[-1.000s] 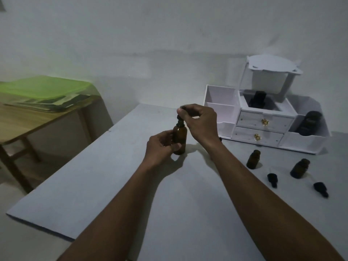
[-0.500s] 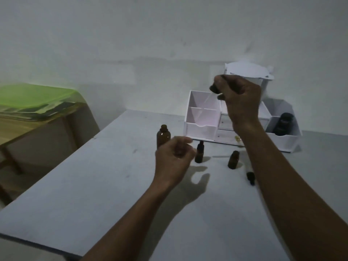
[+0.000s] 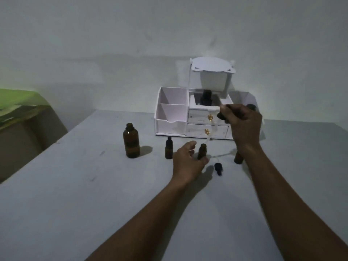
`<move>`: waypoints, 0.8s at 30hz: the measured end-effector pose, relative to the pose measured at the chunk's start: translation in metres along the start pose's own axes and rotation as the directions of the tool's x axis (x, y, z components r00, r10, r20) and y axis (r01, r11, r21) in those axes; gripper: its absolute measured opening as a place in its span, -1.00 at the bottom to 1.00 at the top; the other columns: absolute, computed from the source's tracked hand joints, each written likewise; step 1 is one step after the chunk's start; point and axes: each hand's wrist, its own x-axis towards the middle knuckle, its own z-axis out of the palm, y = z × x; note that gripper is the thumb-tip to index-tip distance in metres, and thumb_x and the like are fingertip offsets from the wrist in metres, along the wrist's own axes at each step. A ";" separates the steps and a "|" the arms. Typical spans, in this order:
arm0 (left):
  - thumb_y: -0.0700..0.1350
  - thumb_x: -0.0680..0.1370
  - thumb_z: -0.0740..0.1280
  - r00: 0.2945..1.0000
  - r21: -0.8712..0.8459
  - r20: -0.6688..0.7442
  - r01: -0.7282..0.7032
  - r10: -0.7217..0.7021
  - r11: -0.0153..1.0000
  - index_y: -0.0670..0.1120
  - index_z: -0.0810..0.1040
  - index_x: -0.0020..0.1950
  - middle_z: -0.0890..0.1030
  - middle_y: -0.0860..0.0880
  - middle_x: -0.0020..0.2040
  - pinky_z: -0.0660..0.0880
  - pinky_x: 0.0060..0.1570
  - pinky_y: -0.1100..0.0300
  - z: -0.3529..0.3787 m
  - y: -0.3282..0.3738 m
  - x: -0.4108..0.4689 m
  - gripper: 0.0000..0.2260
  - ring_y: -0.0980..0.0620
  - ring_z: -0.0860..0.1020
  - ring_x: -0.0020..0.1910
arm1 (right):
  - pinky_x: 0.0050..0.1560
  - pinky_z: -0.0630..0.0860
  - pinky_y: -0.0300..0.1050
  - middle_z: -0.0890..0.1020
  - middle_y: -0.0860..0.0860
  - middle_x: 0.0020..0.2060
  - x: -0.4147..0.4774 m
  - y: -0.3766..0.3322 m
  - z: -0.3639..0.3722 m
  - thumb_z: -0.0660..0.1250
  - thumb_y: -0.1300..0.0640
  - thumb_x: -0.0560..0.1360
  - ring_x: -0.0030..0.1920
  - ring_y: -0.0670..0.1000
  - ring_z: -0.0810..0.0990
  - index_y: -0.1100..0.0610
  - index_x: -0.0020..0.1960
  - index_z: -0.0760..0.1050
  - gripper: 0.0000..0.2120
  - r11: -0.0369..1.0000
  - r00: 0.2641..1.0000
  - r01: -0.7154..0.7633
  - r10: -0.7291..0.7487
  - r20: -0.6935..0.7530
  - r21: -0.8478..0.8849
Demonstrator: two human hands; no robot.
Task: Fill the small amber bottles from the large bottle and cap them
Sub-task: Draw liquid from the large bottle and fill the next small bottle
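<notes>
From my head camera, the only view I have: my right hand (image 3: 243, 123) is raised in front of the white organiser (image 3: 173, 117), fingers pinched shut on the dark bulb of the dropper (image 3: 221, 115); its clear glass tube slants down and to my left so the tip comes near the mouth of the small amber bottle (image 3: 202, 151) I mean to fill; whether the tube holds liquid I cannot tell in this dim light. My left hand (image 3: 188, 159) is half-curled, thumb and fingers coming round that bottle's base, touching or about to, to keep so light a thing from tipping when the tip goes in. The large bottle (image 3: 131, 141) stands uncapped well to the left, clear of my arms yet, I judge, within reach for refills. A second small bottle (image 3: 168, 148) waits between them, seemingly capped; a third (image 3: 238, 158) is mostly hidden behind my right wrist. A loose dropper cap (image 3: 218, 168) lies on the table (image 3: 94, 185) just beside my left hand, handy for closing.
</notes>
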 end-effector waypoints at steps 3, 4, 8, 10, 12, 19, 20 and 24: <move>-0.24 0.46 0.56 0.999 -0.085 0.017 0.046 -0.045 0.995 -0.02 0.40 0.52 0.49 -0.03 0.44 0.60 0.00 0.26 0.000 0.002 0.000 -0.33 -0.04 0.50 0.35 | -0.11 0.63 -0.30 0.69 -0.09 -0.26 0.000 0.003 0.001 0.46 0.11 0.51 -0.23 -0.16 0.71 0.02 -0.04 0.64 -0.96 1.000 1.000 0.015 -0.015 -0.002 -0.026; -0.26 0.45 0.57 0.999 -0.088 0.020 0.033 -0.032 0.996 -0.04 0.42 0.51 0.51 -0.03 0.41 0.59 -0.23 0.40 0.001 0.002 0.002 -0.33 -0.01 0.51 0.28 | -0.11 0.62 -0.31 0.69 -0.11 -0.27 0.000 0.004 0.001 0.46 0.10 0.51 -0.24 -0.17 0.71 0.00 -0.07 0.64 -0.98 0.999 1.000 0.018 -0.018 0.000 -0.027; -0.28 0.42 0.59 0.999 -0.099 0.033 0.026 -0.023 0.995 -0.03 0.49 0.43 0.58 -0.05 0.28 0.43 -0.50 0.48 0.004 -0.003 0.011 -0.38 0.02 0.56 0.08 | -0.14 0.60 -0.36 0.68 -0.18 -0.28 -0.001 0.006 0.003 0.46 0.09 0.51 -0.25 -0.21 0.70 -0.13 -0.15 0.59 -0.86 0.999 0.999 0.033 -0.033 0.017 -0.030; -0.27 0.40 0.61 0.999 -0.102 0.029 0.025 -0.022 0.994 -0.02 0.54 0.37 0.63 -0.04 0.22 0.52 -0.42 0.40 0.004 -0.004 0.015 -0.42 0.00 0.61 0.07 | -0.14 0.58 -0.39 0.67 -0.21 -0.28 -0.002 0.008 0.004 0.46 0.08 0.51 -0.25 -0.23 0.69 -0.16 -0.15 0.58 -0.85 0.999 0.999 0.033 -0.032 0.023 -0.036; -0.22 0.40 0.61 1.000 -0.045 0.020 -0.011 0.012 0.999 -0.02 0.59 0.31 0.65 0.01 0.18 0.55 -0.30 0.36 0.005 -0.006 0.018 -0.50 -0.01 0.63 0.10 | -0.14 0.58 -0.40 0.66 -0.23 -0.27 -0.002 0.012 0.005 0.46 0.07 0.51 -0.24 -0.23 0.70 -0.14 -0.13 0.59 -0.89 0.998 0.999 0.033 -0.032 0.024 -0.046; -0.21 0.50 0.53 0.996 0.088 0.030 -0.092 0.089 0.992 -0.07 0.66 0.18 0.58 0.12 0.00 0.57 -0.08 0.41 0.003 -0.003 0.020 -0.74 0.13 0.57 -0.09 | -0.12 0.53 -0.48 0.66 -0.22 -0.28 -0.004 0.016 0.009 0.47 0.06 0.50 -0.24 -0.28 0.67 -0.05 -0.11 0.62 -0.96 0.996 0.999 0.032 -0.029 0.035 -0.078; -0.22 0.51 0.52 0.995 0.081 0.038 -0.090 0.087 0.993 -0.08 0.65 0.19 0.57 0.12 -0.01 0.53 -0.17 0.49 0.002 -0.003 0.020 -0.73 0.14 0.56 -0.13 | -0.13 0.52 -0.50 0.65 -0.23 -0.29 -0.004 0.016 0.009 0.47 0.07 0.50 -0.24 -0.29 0.66 -0.05 -0.11 0.62 -0.95 0.996 0.999 0.038 -0.035 0.037 -0.083; -0.22 0.52 0.50 0.993 0.102 0.055 -0.111 0.105 0.989 -0.11 0.64 0.23 0.55 0.13 -0.03 0.40 -0.36 0.54 0.000 -0.003 0.020 -0.72 0.12 0.54 -0.06 | -0.16 0.50 -0.52 0.68 -0.12 -0.27 -0.004 0.020 0.011 0.47 0.12 0.50 -0.26 -0.32 0.64 0.06 -0.08 0.66 -0.98 0.993 0.998 0.044 -0.040 0.045 -0.111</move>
